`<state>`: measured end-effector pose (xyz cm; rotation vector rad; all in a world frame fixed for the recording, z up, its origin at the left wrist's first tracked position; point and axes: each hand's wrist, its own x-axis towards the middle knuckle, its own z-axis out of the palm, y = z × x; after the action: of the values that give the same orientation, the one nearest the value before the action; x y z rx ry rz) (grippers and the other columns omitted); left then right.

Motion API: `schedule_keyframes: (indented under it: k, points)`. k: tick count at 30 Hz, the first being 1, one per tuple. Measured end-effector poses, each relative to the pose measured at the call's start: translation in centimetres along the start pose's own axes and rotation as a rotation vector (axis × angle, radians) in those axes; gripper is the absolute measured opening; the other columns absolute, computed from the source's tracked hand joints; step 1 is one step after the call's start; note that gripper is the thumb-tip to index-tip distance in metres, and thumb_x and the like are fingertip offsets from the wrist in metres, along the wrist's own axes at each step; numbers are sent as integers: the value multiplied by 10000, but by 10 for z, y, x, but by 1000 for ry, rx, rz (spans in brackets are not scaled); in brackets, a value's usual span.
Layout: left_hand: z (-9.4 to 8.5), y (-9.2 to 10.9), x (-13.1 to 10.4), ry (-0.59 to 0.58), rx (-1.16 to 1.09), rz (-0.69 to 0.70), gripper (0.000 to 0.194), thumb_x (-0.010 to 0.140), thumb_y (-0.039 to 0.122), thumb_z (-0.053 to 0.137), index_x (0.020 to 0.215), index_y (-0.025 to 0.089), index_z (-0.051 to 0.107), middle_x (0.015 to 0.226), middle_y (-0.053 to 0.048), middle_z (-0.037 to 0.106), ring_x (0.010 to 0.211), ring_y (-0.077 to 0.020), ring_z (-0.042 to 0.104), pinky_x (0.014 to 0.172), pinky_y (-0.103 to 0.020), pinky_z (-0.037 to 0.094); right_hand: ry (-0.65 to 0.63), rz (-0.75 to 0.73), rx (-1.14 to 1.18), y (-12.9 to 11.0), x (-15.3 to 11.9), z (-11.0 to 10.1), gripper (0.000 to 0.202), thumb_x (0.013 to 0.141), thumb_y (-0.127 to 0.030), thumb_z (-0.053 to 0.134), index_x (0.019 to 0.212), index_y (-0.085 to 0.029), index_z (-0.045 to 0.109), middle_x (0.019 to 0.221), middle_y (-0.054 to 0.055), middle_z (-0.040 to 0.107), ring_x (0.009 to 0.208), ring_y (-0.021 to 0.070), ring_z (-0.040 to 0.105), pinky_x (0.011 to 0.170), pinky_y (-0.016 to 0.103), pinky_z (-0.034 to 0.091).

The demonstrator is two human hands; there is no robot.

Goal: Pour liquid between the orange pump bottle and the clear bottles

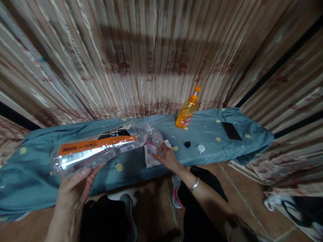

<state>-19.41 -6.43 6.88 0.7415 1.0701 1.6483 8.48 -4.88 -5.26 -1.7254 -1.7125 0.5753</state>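
Note:
My left hand (78,183) grips the base end of a large clear plastic bottle (101,148) with an orange, black and silver label. The bottle lies almost level in the air, its neck pointing right. At its mouth is a small clear bottle (156,137) with a rounded end. Whether the two openings touch or overlap, I cannot tell. My right hand (168,156) has its fingers closed on the small bottle's lower side, where pink shows. Beneath them a white cloth (152,162) lies on the blue-green cover.
A pump bottle (186,114) of orange liquid stands at the back of the covered bench (141,171). A black cap (187,144), a white cap (201,148) and a dark phone (231,131) lie to the right. Pleated curtains (151,60) hang close behind.

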Motion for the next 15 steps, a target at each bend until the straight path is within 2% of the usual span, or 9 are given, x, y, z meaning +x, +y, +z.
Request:
schedule_keyframes:
  k: [8,15]
  points:
    - [-1,0,-1,-7,-10,-7,829,363,238,958,1134,387,694,1115,-2,745,1183,-322,652,721,-324,660,-15,17,20,-2,1,-1,485,855,-369,740,1248,-151,559,1058,131,724,991,322,727,866,430,572]
    - [-6,-5,3,-51,4,-6,681,432,246,944,1072,335,728,1111,-26,750,1139,-309,672,819,-388,648,-11,27,3,-4,0,-3,442,855,-354,753,1212,-166,573,986,94,722,933,287,731,828,387,576]
